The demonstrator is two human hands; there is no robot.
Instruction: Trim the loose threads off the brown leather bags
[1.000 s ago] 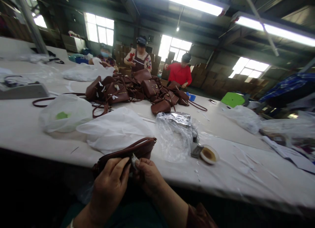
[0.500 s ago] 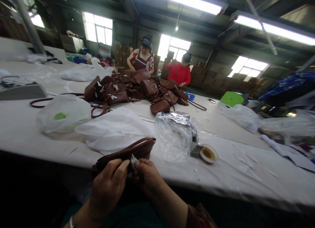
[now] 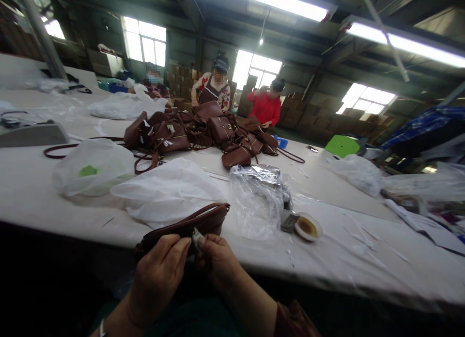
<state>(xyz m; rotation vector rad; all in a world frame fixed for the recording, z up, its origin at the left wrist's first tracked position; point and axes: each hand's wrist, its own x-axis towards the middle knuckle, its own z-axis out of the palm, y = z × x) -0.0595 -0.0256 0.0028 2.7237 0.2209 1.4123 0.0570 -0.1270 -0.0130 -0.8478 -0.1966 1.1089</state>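
Observation:
A dark brown leather handbag [image 3: 212,220] leans at the near edge of the table in front of me, tilted, with its strap along the top. My left hand [image 3: 163,266] is closed on the near side of the bag, thumb and fingertips pinched together. My right hand [image 3: 220,259] pinches a small whitish piece with a pointed metal tip [image 3: 197,237], held against the bag beside my left fingertips. What exactly this piece is, I cannot make out. Part of the bag is hidden behind my left hand.
A heap of brown handbags [image 3: 174,136] lies mid-table. Nearer are a white cloth bag [image 3: 174,191], clear plastic wrap [image 3: 250,206], a grey block [image 3: 289,221] and a round dish with brown contents [image 3: 307,228]. Several co-workers, one in a red top [image 3: 263,109], are across the table.
My hands and the handbag have hardly moved. Across the table, the co-worker in the apron has shifted slightly to the right, and the one in red has moved a little.

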